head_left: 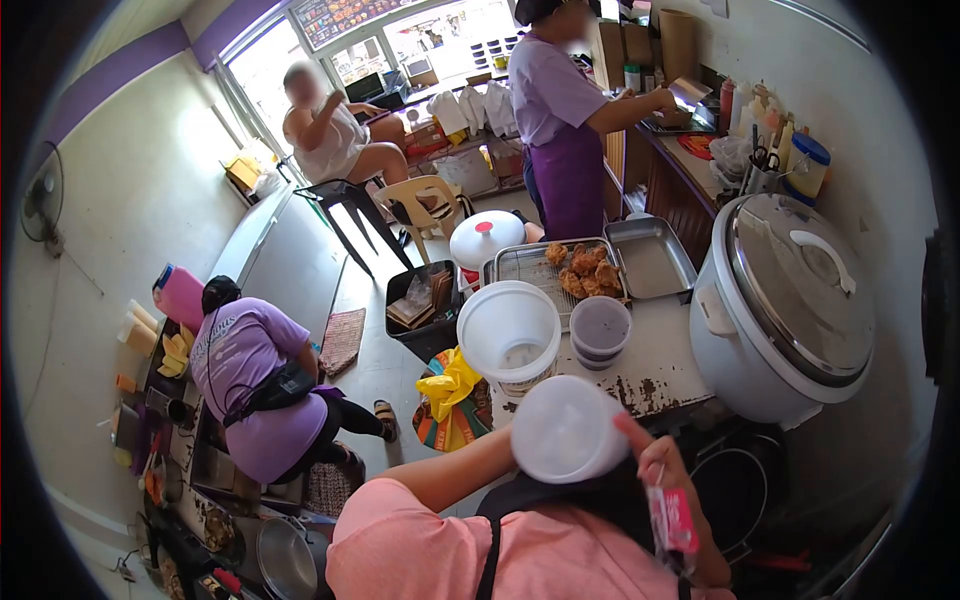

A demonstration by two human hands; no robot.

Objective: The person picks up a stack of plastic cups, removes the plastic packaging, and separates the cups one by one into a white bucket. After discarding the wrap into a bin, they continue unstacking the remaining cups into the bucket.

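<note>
A translucent white plastic tub (566, 430) is held up in front of my chest, with my left forearm reaching behind it; the fingers of that hand are hidden. My right hand (660, 462) is beside the tub on the right, its index finger stretched toward the rim and the other fingers curled round a pink and clear packet (673, 520) that hangs down. Just beyond stand a larger white bucket (508, 330) and a round container with dark contents (601, 331). Fried chicken pieces (584, 270) lie on a wire rack behind them.
A large rice cooker (785, 300) stands at the right on the worn table (665, 345), near an empty metal tray (650, 258). A co-worker in purple (565, 130) stands beyond; another bends at the left (255, 375). A person sits at the back (330, 135). A black bin (423, 345) stands left.
</note>
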